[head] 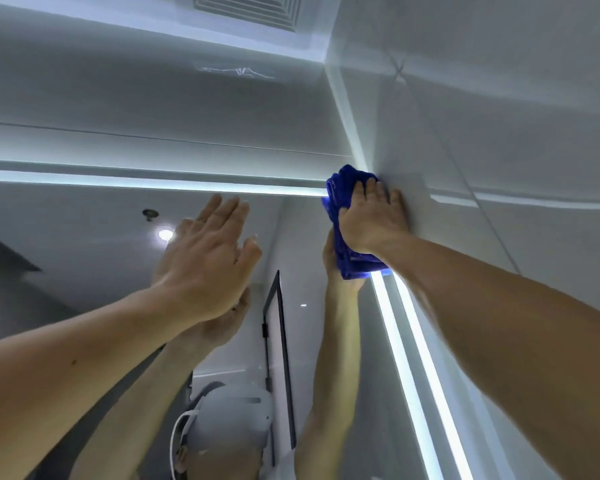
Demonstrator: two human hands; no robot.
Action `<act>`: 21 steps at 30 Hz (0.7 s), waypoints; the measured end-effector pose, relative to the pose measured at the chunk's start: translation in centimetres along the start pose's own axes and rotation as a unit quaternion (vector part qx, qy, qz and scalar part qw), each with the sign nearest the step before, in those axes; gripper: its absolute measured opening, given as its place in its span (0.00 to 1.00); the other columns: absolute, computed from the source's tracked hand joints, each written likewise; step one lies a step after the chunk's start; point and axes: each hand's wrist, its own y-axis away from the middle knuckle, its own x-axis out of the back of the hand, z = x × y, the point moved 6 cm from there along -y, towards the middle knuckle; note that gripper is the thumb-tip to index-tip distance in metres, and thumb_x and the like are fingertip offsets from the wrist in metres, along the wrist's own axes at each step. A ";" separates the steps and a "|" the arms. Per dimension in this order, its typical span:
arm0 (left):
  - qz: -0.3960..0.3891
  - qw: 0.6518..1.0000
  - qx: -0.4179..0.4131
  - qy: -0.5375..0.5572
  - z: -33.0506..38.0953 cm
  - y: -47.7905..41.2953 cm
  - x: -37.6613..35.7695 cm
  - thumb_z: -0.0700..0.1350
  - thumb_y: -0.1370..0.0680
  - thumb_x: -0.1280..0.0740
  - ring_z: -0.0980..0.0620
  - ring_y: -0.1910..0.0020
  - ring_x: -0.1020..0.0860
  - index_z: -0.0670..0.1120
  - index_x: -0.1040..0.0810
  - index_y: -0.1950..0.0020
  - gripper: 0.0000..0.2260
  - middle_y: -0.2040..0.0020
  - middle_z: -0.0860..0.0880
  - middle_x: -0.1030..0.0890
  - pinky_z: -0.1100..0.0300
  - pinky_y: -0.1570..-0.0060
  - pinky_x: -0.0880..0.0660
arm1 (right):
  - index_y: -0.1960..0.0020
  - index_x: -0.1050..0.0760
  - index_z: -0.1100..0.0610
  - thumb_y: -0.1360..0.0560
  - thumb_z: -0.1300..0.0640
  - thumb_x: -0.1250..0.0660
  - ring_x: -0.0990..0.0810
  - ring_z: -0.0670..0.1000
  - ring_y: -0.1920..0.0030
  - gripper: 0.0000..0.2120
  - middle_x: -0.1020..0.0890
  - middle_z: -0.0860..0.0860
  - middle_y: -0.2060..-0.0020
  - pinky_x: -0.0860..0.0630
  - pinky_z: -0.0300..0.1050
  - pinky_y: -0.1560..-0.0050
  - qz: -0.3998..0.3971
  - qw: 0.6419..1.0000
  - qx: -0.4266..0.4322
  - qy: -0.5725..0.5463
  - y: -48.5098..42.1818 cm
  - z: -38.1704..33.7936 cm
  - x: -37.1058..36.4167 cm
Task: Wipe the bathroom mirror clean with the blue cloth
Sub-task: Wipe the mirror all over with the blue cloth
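Mirror glass fills the lower left of the head view, seen from below, and reaches up to its top right corner. A pale tiled wall stands to its right, and a plain pale surface rises above it to a slatted vent at the top edge. One lit strip runs along the mirror's top edge, and a second lit strip runs down its right edge; the two meet at the corner.

Both bare forearms reach upward. The left grip is released, with its fingers straight and close together and its palm turned to the glass. It is near the surface, but I cannot tell whether it touches. Its reflection sits just behind it.

The right grip grasps the blue cloth, with the fingers laid over the bunched fabric and the thumb tucked into it. It presses the cloth against the mirror's top right corner, where the lit strips join. The outer fingertips rest against the wall beside the cloth. Folds of cloth hang out below the palm, over the right-hand strip.

In the glass show a dark-framed door, a grey headset and a small round ceiling lamp.
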 end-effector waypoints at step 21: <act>-0.074 0.994 -0.027 0.069 1.7 4.4 2.7 0.59 0.19 0.59 0.62 0.24 0.66 0.54 0.58 0.20 0.27 0.21 0.58 0.61 0.54 0.23 0.61 | 0.21 0.46 0.59 0.19 0.49 0.45 0.42 0.57 0.24 0.30 0.43 0.57 0.22 0.44 0.51 0.26 0.043 0.992 -0.042 -0.110 18.6 -0.6 -4.7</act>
